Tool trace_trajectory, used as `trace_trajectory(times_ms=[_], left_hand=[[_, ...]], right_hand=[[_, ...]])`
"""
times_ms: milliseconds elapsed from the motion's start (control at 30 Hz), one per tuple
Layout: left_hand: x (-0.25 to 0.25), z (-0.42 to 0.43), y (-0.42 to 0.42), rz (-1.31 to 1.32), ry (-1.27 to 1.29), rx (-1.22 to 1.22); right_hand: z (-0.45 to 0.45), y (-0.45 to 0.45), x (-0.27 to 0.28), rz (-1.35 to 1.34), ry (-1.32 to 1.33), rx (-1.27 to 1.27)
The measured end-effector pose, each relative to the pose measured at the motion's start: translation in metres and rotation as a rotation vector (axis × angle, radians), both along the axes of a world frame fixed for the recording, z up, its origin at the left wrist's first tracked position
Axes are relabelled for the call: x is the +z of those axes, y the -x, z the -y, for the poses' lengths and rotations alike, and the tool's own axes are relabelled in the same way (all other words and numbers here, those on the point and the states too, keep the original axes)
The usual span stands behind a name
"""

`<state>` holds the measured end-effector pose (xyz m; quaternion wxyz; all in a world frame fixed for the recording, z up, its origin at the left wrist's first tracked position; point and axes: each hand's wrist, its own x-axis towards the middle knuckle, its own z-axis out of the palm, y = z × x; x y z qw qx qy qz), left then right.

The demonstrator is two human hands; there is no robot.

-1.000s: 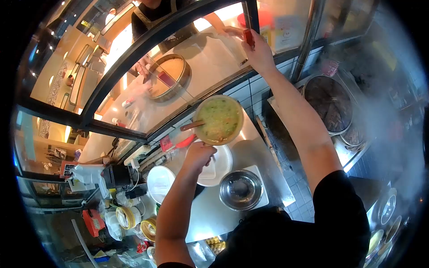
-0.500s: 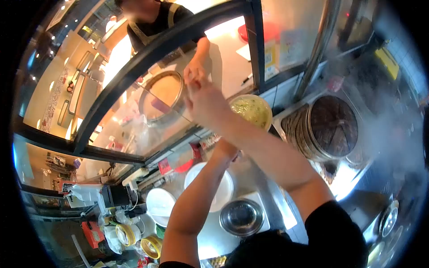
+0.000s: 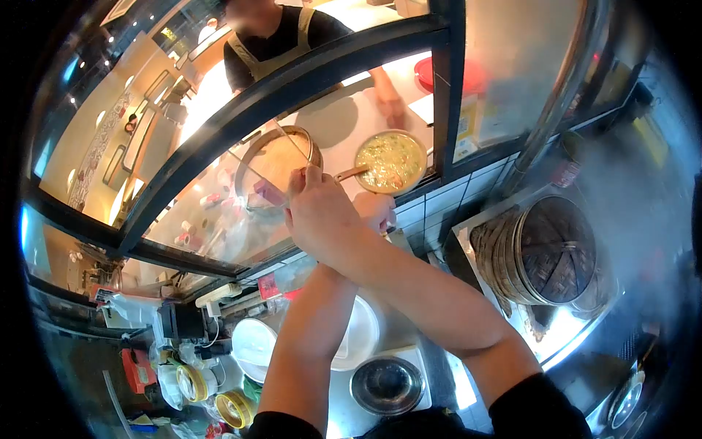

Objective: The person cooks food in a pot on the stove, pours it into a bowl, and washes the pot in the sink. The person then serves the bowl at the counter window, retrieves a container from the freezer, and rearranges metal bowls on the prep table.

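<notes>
My left hand [image 3: 375, 211] is closed at the near rim of a round bowl [image 3: 393, 162] of yellow-green mixture, at the window opening. A wooden handle [image 3: 352, 173] sticks out of the mixture to the left. My right arm crosses over my left forearm. The right hand [image 3: 322, 211] is closed, fingers curled, in front of the round steamer basket [image 3: 314, 150] behind the glass; whatever it grips is hidden. Past the bowl, a co-worker's blurred hand [image 3: 391, 106] is over the light counter [image 3: 329, 121].
Dark window frames [image 3: 285, 72] cross the upper view. Stacked bamboo steamers [image 3: 557, 250] stand in steam at the right. Below my arms are a metal bowl [image 3: 387, 385] and a white tub [image 3: 253, 351]. Yellow-rimmed containers [image 3: 235, 408] sit at the lower left.
My left hand has carried the bowl up and right to the window opening. My right hand has swung left across my left arm. The co-worker's hand has moved away from my right hand.
</notes>
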<state>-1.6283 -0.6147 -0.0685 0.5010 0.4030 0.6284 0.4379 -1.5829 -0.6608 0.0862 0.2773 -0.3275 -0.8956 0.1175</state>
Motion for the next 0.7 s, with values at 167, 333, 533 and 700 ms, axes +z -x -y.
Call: trace_trajectory(times_ms=[167,333,533,700], left_hand=[[-0.005,-0.035,0.017,0.141,0.021,0.188],[-0.044,-0.062,0.042,-0.017,-0.098,0.140],[-0.051,-0.090,0.057,0.215,0.100,0.320],[-0.002,-0.076,0.031,0.323,0.191,0.556]], right_hand=[[0.001,0.005,-0.010,-0.079,-0.049,-0.013],[-0.003,0.003,-0.017,-0.127,-0.099,0.007],[-0.005,-0.004,-0.014,-0.196,-0.119,0.015],[-0.006,-0.005,-0.011,-0.193,-0.155,0.021]])
